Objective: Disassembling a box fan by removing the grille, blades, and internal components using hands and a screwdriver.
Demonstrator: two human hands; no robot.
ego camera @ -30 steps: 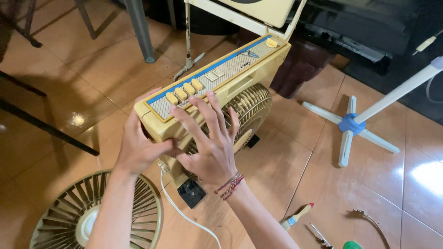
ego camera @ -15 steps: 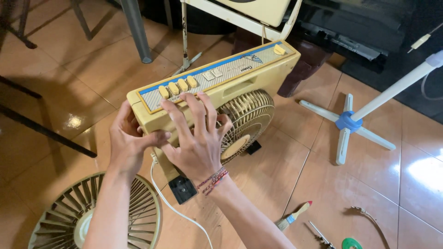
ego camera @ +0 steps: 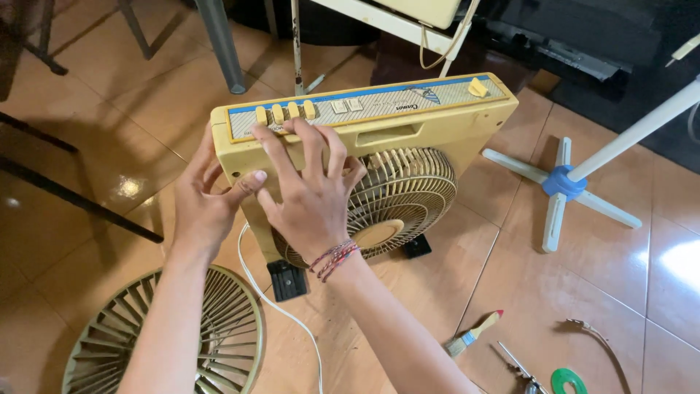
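Box fan (ego camera: 408,138) stands upright on its black feet, gripped by both hands: left hand (ego camera: 204,197) clasps its corner, right hand (ego camera: 310,190) spreads fingers over the top; steady it against tipping.

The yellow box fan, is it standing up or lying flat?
Standing up. The box fan rests on its black feet on the tiled floor, button panel on top, with the left hand and right hand gripping it.
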